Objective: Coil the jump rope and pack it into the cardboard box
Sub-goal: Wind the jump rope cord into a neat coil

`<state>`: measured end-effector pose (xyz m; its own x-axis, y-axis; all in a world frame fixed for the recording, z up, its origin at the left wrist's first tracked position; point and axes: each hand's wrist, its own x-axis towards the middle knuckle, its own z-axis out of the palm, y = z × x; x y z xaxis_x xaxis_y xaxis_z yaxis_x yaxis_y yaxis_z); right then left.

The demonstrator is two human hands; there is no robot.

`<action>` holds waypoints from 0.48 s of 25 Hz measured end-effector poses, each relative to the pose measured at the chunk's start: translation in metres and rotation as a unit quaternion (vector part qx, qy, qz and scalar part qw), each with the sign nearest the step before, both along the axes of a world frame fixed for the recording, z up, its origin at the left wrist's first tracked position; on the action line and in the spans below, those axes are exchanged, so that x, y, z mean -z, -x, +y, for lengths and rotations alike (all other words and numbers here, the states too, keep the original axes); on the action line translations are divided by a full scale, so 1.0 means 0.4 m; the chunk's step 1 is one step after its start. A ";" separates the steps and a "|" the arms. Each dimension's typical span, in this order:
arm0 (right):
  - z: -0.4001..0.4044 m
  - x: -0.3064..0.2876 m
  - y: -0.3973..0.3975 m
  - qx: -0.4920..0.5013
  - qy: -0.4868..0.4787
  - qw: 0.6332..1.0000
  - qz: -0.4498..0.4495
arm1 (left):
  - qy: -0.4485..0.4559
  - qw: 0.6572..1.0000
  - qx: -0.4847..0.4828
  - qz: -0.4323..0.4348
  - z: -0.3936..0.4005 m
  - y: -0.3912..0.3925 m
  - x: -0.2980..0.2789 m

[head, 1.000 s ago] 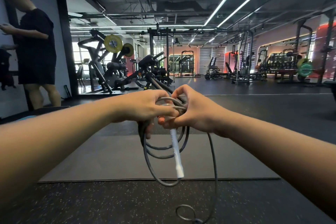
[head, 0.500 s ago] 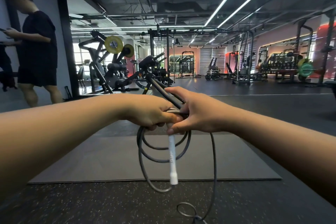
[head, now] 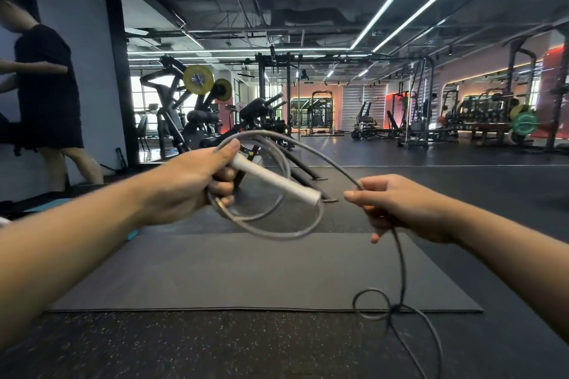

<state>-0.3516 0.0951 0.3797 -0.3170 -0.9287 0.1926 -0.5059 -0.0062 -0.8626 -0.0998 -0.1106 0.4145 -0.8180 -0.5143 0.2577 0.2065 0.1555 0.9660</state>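
Note:
My left hand (head: pixel 197 184) grips a bundle of grey jump rope coils (head: pixel 277 235) together with the rope's white handle (head: pixel 277 183), which sticks out to the right. A strand arcs from the coils over to my right hand (head: pixel 397 206), which pinches the rope (head: pixel 400 264). From there the loose rope drops to the floor and forms a small tangled loop (head: pixel 371 303). No cardboard box is in view.
A dark exercise mat (head: pixel 246 274) lies on the speckled rubber floor below my hands. A person in black (head: pixel 46 86) stands at the far left by a pillar. Weight machines (head: pixel 197 111) and racks fill the gym behind.
My hands, pressed together at the coils before, have separated. The left hand swung the handle from hanging down to pointing right. The right hand slid out along the rope.

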 end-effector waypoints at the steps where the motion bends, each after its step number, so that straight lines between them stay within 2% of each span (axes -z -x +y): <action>1: -0.014 0.015 -0.017 -0.038 0.017 0.998 -0.046 | -0.049 0.998 -0.016 0.047 0.015 0.026 0.014; 4: -0.064 0.044 -0.074 -0.093 0.058 0.987 -0.117 | -0.165 0.972 -0.067 0.153 0.066 0.103 0.046; 6: -0.098 0.051 -0.117 -0.095 0.119 0.978 -0.140 | -0.217 0.951 -0.095 0.200 0.091 0.148 0.066; 9: -0.143 0.055 -0.183 -0.030 0.210 0.954 -0.210 | -0.251 0.929 -0.164 0.218 0.134 0.202 0.091; 12: -0.185 0.065 -0.254 0.016 0.237 0.928 -0.287 | -0.289 0.918 -0.160 0.217 0.180 0.227 0.099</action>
